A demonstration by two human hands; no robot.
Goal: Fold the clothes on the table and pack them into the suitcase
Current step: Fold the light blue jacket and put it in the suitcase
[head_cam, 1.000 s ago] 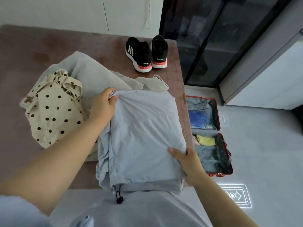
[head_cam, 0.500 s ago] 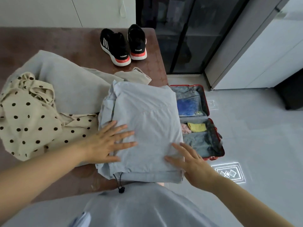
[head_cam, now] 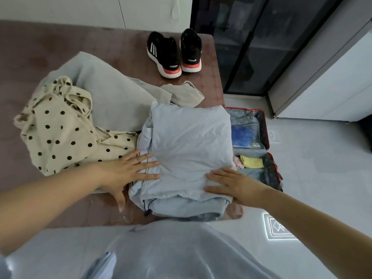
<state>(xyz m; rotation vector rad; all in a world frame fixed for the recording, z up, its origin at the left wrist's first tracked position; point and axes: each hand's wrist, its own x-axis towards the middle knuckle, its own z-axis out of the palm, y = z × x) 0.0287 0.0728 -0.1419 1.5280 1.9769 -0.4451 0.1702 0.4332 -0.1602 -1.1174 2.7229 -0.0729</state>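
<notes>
Since half a second ago, both of my hands have slid a little along the near part of the folded pale blue garment (head_cam: 189, 150), and they now lie flat on it. My left hand (head_cam: 128, 174) rests on the garment's near left edge, fingers spread and straight, thumb pointing back toward me on the brown table (head_cam: 40, 57). My right hand (head_cam: 233, 184) presses the garment's near right corner, fingers loosely spread and flat. Neither hand grips any cloth.

Everything else I place from that folded garment, which sits at the table's near right corner with a black drawstring hanging off its near edge. Touching its left side lies a cream polka-dot garment (head_cam: 60, 129), crumpled. Behind it, partly tucked under it, lies a beige garment (head_cam: 112, 101), unfolded. Farther behind stands a pair of black sneakers (head_cam: 175, 53). Just right of it, on the floor, lies the open red suitcase (head_cam: 266, 127), holding blue and yellow items.
</notes>
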